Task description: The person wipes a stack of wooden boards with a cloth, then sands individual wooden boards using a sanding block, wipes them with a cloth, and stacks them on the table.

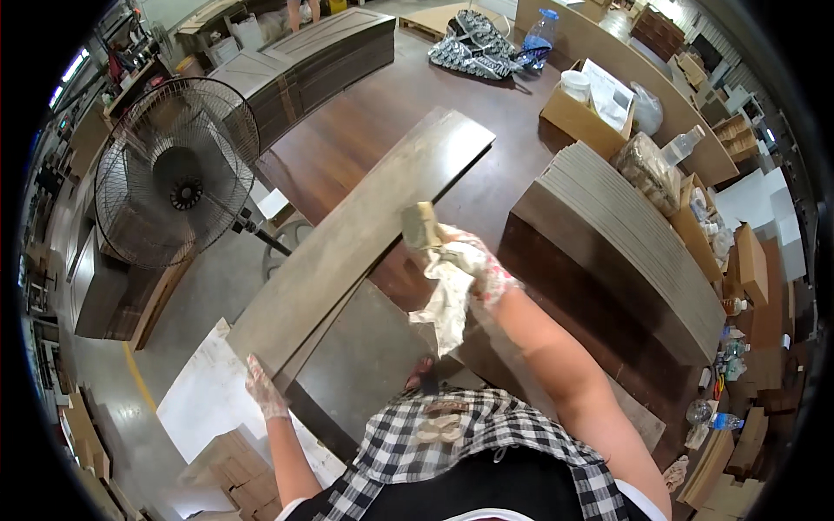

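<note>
Our left hand [266,388] grips, at near left, the long board [360,213] running far right past our right hand [483,271], which clutches block [420,227] and cloth [446,304].

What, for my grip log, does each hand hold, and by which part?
Right hand: crumpled whitish cloth by its upper part, apparently a brownish block by its near end. Left hand: on the long board, near end; grip unclear.
</note>
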`<control>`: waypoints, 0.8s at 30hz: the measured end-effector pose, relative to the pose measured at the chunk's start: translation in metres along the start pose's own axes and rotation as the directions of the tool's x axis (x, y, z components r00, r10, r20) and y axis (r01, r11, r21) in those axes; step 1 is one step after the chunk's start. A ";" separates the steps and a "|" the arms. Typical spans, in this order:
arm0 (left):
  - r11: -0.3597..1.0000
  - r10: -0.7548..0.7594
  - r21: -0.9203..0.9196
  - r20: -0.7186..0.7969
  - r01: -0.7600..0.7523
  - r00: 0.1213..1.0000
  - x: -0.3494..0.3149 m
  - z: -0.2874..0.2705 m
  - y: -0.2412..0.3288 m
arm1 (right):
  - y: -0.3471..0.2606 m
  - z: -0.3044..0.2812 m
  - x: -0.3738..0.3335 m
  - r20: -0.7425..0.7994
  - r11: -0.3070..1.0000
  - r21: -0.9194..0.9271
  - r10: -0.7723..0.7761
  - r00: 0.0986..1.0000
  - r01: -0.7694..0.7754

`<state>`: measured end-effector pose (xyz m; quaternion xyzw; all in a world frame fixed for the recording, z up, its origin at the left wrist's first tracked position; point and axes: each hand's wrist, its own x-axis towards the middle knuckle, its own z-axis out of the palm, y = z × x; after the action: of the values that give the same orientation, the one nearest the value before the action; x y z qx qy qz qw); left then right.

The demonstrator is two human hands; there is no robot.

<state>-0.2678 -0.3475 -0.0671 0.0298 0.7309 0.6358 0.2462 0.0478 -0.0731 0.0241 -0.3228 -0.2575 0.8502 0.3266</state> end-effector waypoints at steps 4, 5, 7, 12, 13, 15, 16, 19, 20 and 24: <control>0.950 0.153 0.264 0.075 -0.168 0.985 0.027 0.032 0.005 | -0.016 -0.022 -0.072 -0.005 0.989 0.138 -0.055 0.999 0.055; 0.892 0.160 0.411 0.101 -0.188 0.982 0.031 0.039 0.019 | -0.016 -0.030 -0.089 0.034 0.976 0.167 -0.149 0.988 0.142; 0.710 0.155 0.669 0.158 -0.221 0.975 0.040 0.054 0.050 | -0.009 -0.061 -0.117 -0.026 0.947 0.232 -0.224 0.974 0.224; 0.121 0.491 0.869 0.368 -0.480 0.790 0.056 0.095 0.094 | 0.003 -0.092 -0.191 -0.213 0.852 0.371 -0.309 0.927 0.370; 0.043 0.591 0.747 0.517 -0.664 0.619 0.057 0.114 0.100 | 0.006 -0.090 -0.202 -0.169 0.826 0.353 -0.406 0.898 0.440; -0.117 0.613 0.504 0.714 -0.856 0.337 0.042 0.178 0.115 | 0.016 -0.092 -0.215 -0.260 0.803 0.332 -0.427 0.866 0.495; -0.178 0.578 0.441 0.770 -0.880 0.269 0.033 0.208 0.115 | 0.026 -0.103 -0.221 -0.293 0.842 0.287 -0.376 0.879 0.456; -0.303 0.403 0.336 0.893 -0.892 0.199 0.020 0.288 0.105 | 0.030 -0.090 -0.239 -0.371 0.874 0.139 -0.390 0.843 0.465; -0.343 0.294 0.371 0.915 -0.863 0.276 0.015 0.305 0.110 | 0.027 -0.083 -0.245 -0.387 0.853 0.078 -0.451 0.804 0.516; -0.378 0.157 0.449 0.893 -0.810 0.422 0.007 0.340 0.100 | 0.049 -0.124 -0.304 -0.634 0.743 0.227 -0.378 0.675 0.629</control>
<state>-0.1653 -0.0149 0.0009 0.6862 0.7241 -0.0637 -0.0257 0.2934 -0.2964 0.0263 -0.3861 -0.0399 0.6266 0.6758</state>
